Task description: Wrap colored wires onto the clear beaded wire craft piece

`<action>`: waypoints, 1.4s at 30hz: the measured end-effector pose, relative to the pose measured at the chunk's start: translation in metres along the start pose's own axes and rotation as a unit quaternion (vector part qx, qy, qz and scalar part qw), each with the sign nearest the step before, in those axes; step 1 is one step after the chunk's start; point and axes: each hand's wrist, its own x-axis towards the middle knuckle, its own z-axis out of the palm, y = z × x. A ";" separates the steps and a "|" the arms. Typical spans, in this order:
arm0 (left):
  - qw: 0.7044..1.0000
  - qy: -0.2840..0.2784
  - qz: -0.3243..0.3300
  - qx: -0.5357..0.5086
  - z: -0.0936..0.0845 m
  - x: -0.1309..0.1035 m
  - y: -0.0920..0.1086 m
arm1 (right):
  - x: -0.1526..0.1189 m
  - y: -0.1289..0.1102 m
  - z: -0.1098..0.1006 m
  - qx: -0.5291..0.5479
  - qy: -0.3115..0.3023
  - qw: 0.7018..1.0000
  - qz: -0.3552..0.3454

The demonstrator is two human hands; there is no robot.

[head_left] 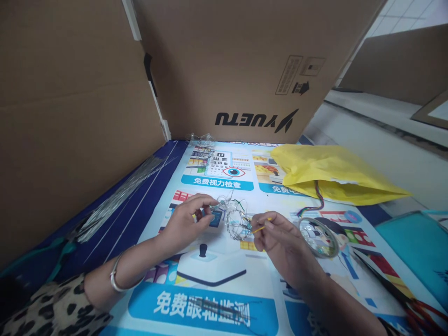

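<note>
A small figure of thin twisted silver wire [238,225], with a round loop and bits of green and yellow, sits between my two hands over the printed sheet. My left hand [191,219] is just left of it, thumb and index finger apart, the index tip beside the wire's upper end. Whether that fingertip touches the wire is hard to tell. On the other side, my right hand [278,235] pinches a short yellow strand [261,227] that reaches toward the loop's right edge. Part of this strand is hidden by the fingers.
Cardboard panels [224,70] rise behind and left. A bundle of silver wires [122,196] lies left, near green-handled pliers [65,249]. To the right are a yellow bag [325,163], a braided cord [317,200], a clear round dish [319,238], scissors [388,284] and a teal pouch [416,247].
</note>
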 end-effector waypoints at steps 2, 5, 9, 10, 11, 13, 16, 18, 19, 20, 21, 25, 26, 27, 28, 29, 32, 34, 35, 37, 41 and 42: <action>1.000 0.000 0.009 0.008 -0.001 0.001 0.000 | 0.000 0.001 -0.001 -0.001 -0.003 1.000 -0.004; 0.999 0.003 0.030 0.033 -0.003 0.002 0.001 | 0.001 0.002 -0.002 -0.004 -0.007 1.000 -0.006; 0.996 -0.001 0.078 0.048 -0.006 0.004 0.001 | 0.003 0.000 -0.003 -0.010 -0.003 1.000 -0.015; 0.996 -0.004 0.080 0.044 -0.007 0.005 0.001 | 0.003 -0.001 -0.003 -0.009 -0.001 1.000 -0.016; 0.997 -0.006 0.072 0.037 -0.007 0.006 0.001 | 0.003 -0.003 -0.003 -0.006 0.003 1.000 -0.014; 0.999 -0.014 0.042 0.018 -0.008 0.008 0.003 | 0.004 -0.006 -0.002 0.004 0.014 1.000 -0.007; 0.999 -0.031 -0.001 -0.020 -0.009 0.012 0.005 | 0.005 -0.013 0.001 0.019 0.044 0.999 0.003; 0.998 -0.040 -0.015 -0.046 -0.009 0.014 0.007 | 0.006 -0.017 0.003 0.024 0.056 0.998 0.004; 0.997 -0.042 -0.021 -0.056 -0.009 0.015 0.007 | 0.006 -0.018 0.004 0.025 0.059 0.998 0.004; 0.997 -0.043 -0.028 -0.064 -0.009 0.016 0.007 | 0.007 -0.019 0.004 0.027 0.060 0.998 0.003; 0.996 -0.046 -0.035 -0.071 -0.009 0.017 0.007 | 0.007 -0.020 0.004 0.028 0.060 0.998 0.001; 0.993 -0.062 -0.056 -0.082 -0.009 0.019 0.005 | 0.006 -0.021 0.003 0.028 0.061 0.998 -0.001; 0.993 -0.062 -0.056 -0.081 -0.008 0.019 0.005 | 0.006 -0.022 0.002 0.029 0.062 0.998 0.000; 0.993 -0.061 -0.055 -0.080 -0.008 0.019 0.005 | 0.006 -0.022 0.002 0.028 0.062 0.998 0.001; 0.994 -0.059 -0.053 -0.078 -0.008 0.020 0.006 | 0.006 -0.021 0.002 0.027 0.063 0.998 0.001; 0.994 -0.055 -0.051 -0.075 -0.008 0.020 0.006 | 0.006 -0.021 0.001 0.026 0.063 0.998 0.001; 0.997 -0.047 -0.038 -0.057 -0.009 0.020 0.009 | 0.007 -0.022 0.001 0.025 0.067 0.997 -0.001; 0.998 -0.047 -0.027 -0.046 -0.010 0.020 0.010 | 0.007 -0.022 0.002 0.025 0.070 0.997 -0.004; 0.998 -0.049 -0.022 -0.044 -0.010 0.020 0.010 | 0.007 -0.022 0.002 0.025 0.071 0.997 -0.005; 0.997 -0.054 -0.015 -0.046 -0.010 0.020 0.010 | 0.006 -0.023 0.001 0.023 0.073 0.997 -0.006; 0.995 -0.067 -0.033 -0.063 -0.010 0.019 0.009 | 0.006 -0.020 0.000 0.015 0.066 0.998 -0.005; 0.994 -0.069 -0.041 -0.070 -0.010 0.019 0.009 | 0.006 -0.018 -0.001 0.013 0.059 0.998 -0.007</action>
